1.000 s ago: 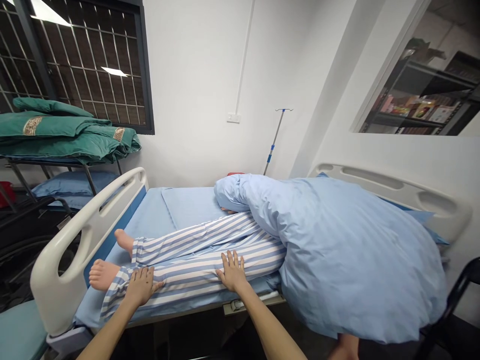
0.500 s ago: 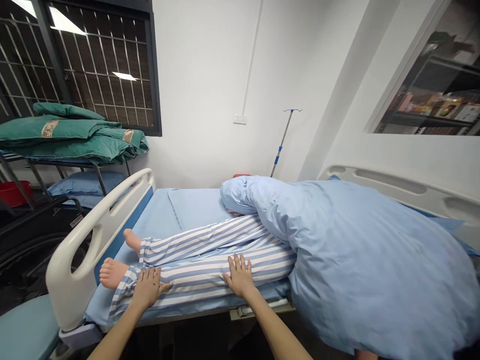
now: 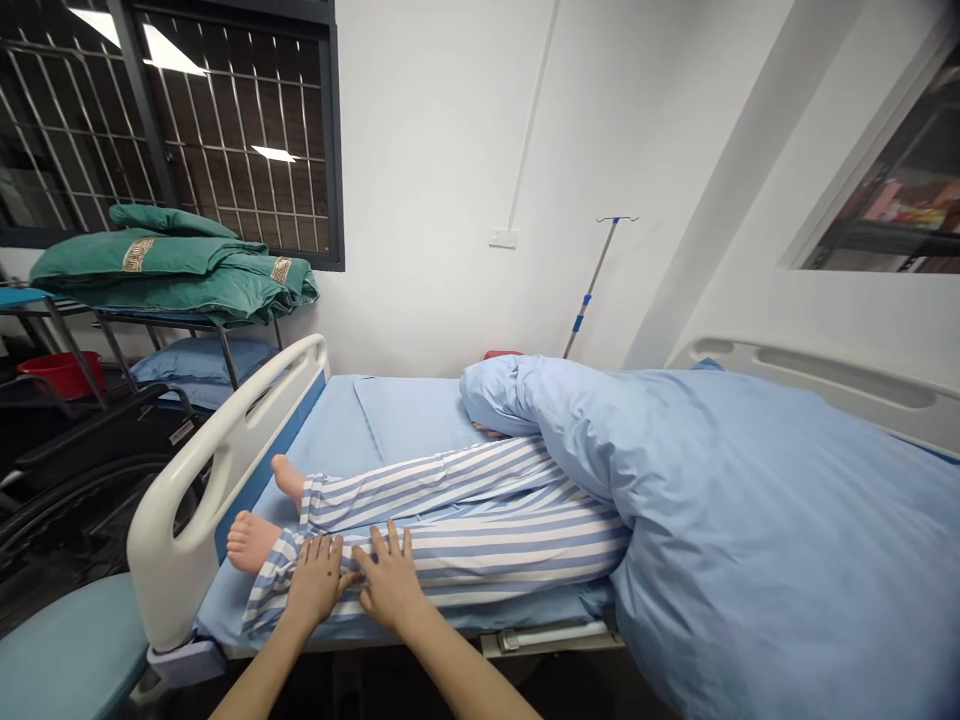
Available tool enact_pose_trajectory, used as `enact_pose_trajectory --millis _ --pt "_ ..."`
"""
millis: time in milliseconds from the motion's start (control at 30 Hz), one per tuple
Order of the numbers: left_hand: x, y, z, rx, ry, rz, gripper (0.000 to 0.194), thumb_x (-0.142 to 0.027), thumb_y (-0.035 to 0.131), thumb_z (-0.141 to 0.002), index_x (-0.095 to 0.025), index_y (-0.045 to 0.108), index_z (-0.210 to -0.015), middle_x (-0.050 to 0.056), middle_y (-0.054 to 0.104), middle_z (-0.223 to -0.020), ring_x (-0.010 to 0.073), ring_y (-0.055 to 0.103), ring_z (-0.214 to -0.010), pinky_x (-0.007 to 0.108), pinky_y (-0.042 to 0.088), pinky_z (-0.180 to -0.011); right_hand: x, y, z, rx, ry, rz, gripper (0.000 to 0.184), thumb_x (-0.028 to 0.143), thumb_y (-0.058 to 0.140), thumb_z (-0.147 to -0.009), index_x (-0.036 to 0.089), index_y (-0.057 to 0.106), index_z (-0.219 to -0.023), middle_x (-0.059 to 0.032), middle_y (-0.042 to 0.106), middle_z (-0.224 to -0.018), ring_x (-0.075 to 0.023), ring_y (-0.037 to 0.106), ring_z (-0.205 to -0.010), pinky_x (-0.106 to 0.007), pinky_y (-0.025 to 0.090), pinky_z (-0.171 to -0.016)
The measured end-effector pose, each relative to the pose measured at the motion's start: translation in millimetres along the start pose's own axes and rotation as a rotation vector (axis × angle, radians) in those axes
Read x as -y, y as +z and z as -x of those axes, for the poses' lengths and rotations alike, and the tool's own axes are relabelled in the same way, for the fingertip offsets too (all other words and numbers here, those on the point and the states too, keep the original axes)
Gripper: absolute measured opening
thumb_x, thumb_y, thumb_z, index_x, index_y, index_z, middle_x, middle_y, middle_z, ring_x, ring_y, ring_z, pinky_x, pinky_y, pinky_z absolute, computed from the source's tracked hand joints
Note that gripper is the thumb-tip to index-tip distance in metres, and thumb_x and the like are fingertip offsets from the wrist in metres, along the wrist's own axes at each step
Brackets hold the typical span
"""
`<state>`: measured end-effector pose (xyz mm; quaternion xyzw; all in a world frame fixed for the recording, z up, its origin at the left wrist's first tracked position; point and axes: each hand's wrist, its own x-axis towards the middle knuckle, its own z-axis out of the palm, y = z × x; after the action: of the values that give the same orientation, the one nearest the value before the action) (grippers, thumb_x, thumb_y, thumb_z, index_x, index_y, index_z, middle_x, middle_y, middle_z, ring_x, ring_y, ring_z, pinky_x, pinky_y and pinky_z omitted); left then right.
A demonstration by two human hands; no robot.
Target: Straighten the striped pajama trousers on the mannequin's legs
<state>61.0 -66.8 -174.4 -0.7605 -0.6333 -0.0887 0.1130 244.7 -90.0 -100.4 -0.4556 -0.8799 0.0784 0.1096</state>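
A manikin-like figure in blue-and-white striped trousers [image 3: 510,545] lies on the bed, its smooth bare feet [image 3: 251,543] toward the left end. My left hand [image 3: 316,580] rests on the nearer trouser leg just above the ankle, fingers spread. Close beside it, my right hand [image 3: 391,580] lies on the same leg's shin with its fingers apart. The two thumbs nearly meet. A light blue quilt [image 3: 720,500] covers the figure from the thighs up, hiding the upper body. Part of a hand [image 3: 489,431] shows under the quilt's edge.
A white footboard [image 3: 161,540] stands at the left and a headboard [image 3: 840,375] at the right. Left of the bed are a wheelchair [image 3: 97,480], a teal stool seat [image 3: 67,650] and folded green quilts [image 3: 187,265]. An IV pole [image 3: 592,280] rises behind the bed.
My right hand has moved left along the nearer leg, from around the knee to the shin beside my left hand. My left hand stays above the ankle. The view has shifted slightly left.
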Motion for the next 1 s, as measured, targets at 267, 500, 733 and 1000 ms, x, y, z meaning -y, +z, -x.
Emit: enact_pose_trajectory --millis 267,500,733,1000 --pt "-1 -0.1 2 -0.026 -0.005 0.011 0.05 -0.038 0.043 -0.079 -0.012 0.053 -0.12 0.016 0.055 -0.118 0.03 0.044 -0.113 0.046 0.021 -0.103 10 12 -7 0.068 0.001 0.023 0.066 0.041 0.048 -0.078 0.029 0.021 -0.138 -0.0083 0.021 -0.146 -0.0347 0.011 -0.133 -0.06 0.005 -0.102" --pt "-1 2.2 4 -0.016 -0.01 0.008 0.052 -0.043 0.043 -0.079 -0.013 0.053 -0.12 0.016 0.056 -0.118 0.0305 0.045 -0.114 0.047 0.021 -0.103 9 14 -9 0.053 0.025 -0.016 0.066 0.04 0.051 -0.076 0.03 0.026 -0.136 -0.0087 0.028 -0.143 -0.0365 0.018 -0.131 -0.062 0.007 -0.101" --pt "-5 -4.3 8 0.025 -0.022 -0.007 0.051 -0.038 0.04 -0.079 -0.013 0.053 -0.121 0.015 0.055 -0.121 0.0301 0.045 -0.115 0.046 0.02 -0.104 16 17 -12 0.103 0.054 -0.002 0.07 0.041 0.05 -0.076 0.029 0.02 -0.139 -0.0125 0.025 -0.144 -0.0373 0.015 -0.132 -0.062 0.006 -0.101" --pt "-4 -2.2 8 0.028 -0.025 -0.013 0.056 -0.043 0.041 -0.079 -0.011 0.051 -0.123 0.017 0.055 -0.121 0.0313 0.044 -0.116 0.046 0.02 -0.103 11 22 9 0.045 0.051 -0.041 0.07 0.041 0.052 -0.077 0.036 0.019 -0.138 -0.0062 0.007 -0.149 -0.0371 0.003 -0.134 -0.062 0.003 -0.102"
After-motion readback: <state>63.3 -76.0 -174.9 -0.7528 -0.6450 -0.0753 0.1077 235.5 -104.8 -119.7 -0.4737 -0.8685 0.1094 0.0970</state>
